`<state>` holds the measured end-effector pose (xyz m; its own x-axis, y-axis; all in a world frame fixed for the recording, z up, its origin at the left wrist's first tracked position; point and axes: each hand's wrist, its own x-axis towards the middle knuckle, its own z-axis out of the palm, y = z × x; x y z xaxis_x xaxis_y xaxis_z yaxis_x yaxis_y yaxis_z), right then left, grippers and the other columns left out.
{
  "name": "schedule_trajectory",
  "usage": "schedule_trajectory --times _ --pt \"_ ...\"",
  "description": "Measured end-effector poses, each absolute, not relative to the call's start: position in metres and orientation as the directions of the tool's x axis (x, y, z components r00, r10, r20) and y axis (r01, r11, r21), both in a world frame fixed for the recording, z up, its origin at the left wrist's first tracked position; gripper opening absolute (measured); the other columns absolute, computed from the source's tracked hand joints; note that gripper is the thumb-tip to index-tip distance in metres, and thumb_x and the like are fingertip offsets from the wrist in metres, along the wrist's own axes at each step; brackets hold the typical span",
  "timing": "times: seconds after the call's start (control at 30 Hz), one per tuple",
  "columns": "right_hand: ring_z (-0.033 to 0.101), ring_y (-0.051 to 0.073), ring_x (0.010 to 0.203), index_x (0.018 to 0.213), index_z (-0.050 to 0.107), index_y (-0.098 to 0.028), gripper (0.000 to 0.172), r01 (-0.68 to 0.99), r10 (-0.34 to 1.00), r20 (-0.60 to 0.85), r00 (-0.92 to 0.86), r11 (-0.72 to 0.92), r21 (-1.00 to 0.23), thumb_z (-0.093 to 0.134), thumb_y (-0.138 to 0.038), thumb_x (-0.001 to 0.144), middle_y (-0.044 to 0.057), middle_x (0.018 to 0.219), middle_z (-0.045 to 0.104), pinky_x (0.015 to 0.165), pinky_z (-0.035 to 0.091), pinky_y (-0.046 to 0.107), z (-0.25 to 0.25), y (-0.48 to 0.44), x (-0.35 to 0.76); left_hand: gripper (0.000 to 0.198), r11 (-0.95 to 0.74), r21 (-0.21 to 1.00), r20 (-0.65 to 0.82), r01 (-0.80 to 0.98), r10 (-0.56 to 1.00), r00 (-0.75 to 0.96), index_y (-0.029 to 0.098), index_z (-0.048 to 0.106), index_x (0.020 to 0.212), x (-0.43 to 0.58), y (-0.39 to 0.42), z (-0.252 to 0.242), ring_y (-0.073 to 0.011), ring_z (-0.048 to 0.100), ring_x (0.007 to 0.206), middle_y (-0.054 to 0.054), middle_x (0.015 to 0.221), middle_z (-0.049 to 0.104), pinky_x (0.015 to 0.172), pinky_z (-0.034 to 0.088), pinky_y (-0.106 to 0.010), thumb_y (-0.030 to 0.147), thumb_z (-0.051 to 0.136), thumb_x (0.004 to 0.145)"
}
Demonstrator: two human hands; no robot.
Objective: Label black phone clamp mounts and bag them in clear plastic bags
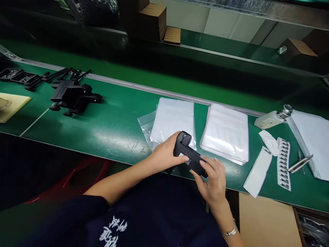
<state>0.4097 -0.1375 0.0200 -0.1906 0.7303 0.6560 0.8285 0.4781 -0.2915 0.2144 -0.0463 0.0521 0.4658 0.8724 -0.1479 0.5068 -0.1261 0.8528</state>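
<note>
A black device [192, 157] with a small white label is held between both hands over the table's front edge. My left hand [168, 154] grips its upper left end, thumb lying beside the label. Around its lower right end close the thumb and fingers of my right hand [212, 176]. Just beyond the device lies a stack of clear plastic bags [174, 118]; a second stack of bags [226, 132] is to its right.
Black folded assemblies [72, 92] stand on the green table [115, 130] at left. At right are a metal-capped bottle [271, 120], a label strip [283, 164], tweezers [299, 164] and white sheets [315, 140]. An open cardboard box [268, 219] sits below the edge.
</note>
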Motion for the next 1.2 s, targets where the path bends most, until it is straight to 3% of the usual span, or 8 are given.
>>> schedule_trajectory --times 0.17,0.33,0.53,0.6,0.7,0.77,0.93,1.2 --pt "0.064 0.024 0.099 0.119 0.050 -0.017 0.039 0.838 0.728 0.659 -0.188 0.469 -0.280 0.068 -0.015 0.085 0.014 0.107 0.066 0.096 0.046 0.050 0.024 -0.137 0.405 0.069 -0.165 0.857 -0.139 0.488 0.838 0.528 0.019 0.028 0.147 0.211 -0.047 0.060 -0.0302 0.046 0.132 -0.012 0.147 0.044 0.109 0.038 -0.044 0.029 0.056 0.085" --pt "0.065 0.025 0.099 0.120 0.052 -0.019 0.037 0.857 0.733 0.639 -0.234 0.465 -0.220 0.067 -0.014 0.085 0.014 0.109 0.067 0.094 0.046 0.050 0.021 -0.134 0.403 0.098 -0.088 0.794 -0.237 0.602 0.866 0.439 0.017 0.021 0.150 0.214 -0.045 0.050 -0.0394 0.048 0.128 -0.019 0.147 0.043 0.101 0.044 -0.052 0.037 0.075 0.070" --pt "0.064 0.025 0.099 0.128 0.047 -0.022 0.046 0.804 0.779 0.624 -0.061 0.409 -0.431 0.067 -0.024 0.086 0.010 0.107 0.066 0.091 0.051 0.050 0.015 -0.135 0.419 0.053 -0.156 0.912 -0.077 0.379 0.843 0.533 0.019 0.034 0.145 0.195 -0.030 0.010 -0.0260 0.058 0.120 -0.013 0.138 0.055 0.101 0.047 -0.042 0.034 0.041 0.095" --pt "0.064 0.025 0.098 0.129 0.047 -0.023 0.050 0.810 0.766 0.643 -0.015 0.387 -0.441 0.069 -0.024 0.085 0.009 0.107 0.066 0.088 0.053 0.048 0.016 -0.136 0.424 0.053 -0.223 0.827 -0.062 0.515 0.876 0.479 0.015 0.034 0.145 0.195 -0.031 -0.010 -0.0290 0.050 0.130 -0.017 0.144 0.048 0.107 0.040 -0.049 0.031 0.041 0.095" --pt "0.064 0.025 0.097 0.130 0.047 -0.024 0.051 0.829 0.751 0.660 0.002 0.368 -0.421 0.070 -0.024 0.084 0.009 0.107 0.066 0.085 0.055 0.046 0.020 -0.136 0.429 0.055 -0.439 0.530 -0.047 0.725 0.839 0.542 0.014 0.043 0.140 0.202 -0.042 -0.032 -0.0348 0.030 0.143 -0.018 0.153 0.035 0.114 0.024 -0.061 0.018 0.055 0.086" --pt "0.064 0.025 0.098 0.130 0.048 -0.024 0.051 0.834 0.748 0.664 0.019 0.354 -0.423 0.070 -0.024 0.084 0.008 0.107 0.066 0.084 0.055 0.044 0.022 -0.136 0.430 0.047 -0.563 0.416 -0.052 0.714 0.769 0.637 0.016 0.051 0.132 0.204 -0.049 -0.038 -0.0339 0.033 0.142 -0.017 0.152 0.038 0.113 0.029 -0.060 0.012 0.055 0.085" --pt "0.064 0.024 0.098 0.129 0.049 -0.024 0.049 0.835 0.754 0.651 0.090 0.299 -0.462 0.070 -0.025 0.084 0.008 0.108 0.065 0.083 0.055 0.042 0.019 -0.140 0.436 0.034 -0.677 0.359 0.023 0.643 0.695 0.718 0.018 0.060 0.120 0.189 -0.057 -0.040 -0.0265 0.059 0.120 -0.013 0.128 0.063 0.095 0.054 -0.040 0.009 0.042 0.092" --pt "0.064 0.024 0.097 0.128 0.050 -0.023 0.051 0.841 0.730 0.675 0.106 0.297 -0.453 0.072 -0.023 0.082 0.008 0.107 0.065 0.082 0.055 0.040 0.017 -0.141 0.439 0.032 -0.753 0.263 0.119 0.603 0.646 0.754 0.012 0.066 0.103 0.176 -0.067 -0.046 -0.0294 0.060 0.119 -0.018 0.122 0.066 0.097 0.052 -0.045 0.008 0.035 0.094"
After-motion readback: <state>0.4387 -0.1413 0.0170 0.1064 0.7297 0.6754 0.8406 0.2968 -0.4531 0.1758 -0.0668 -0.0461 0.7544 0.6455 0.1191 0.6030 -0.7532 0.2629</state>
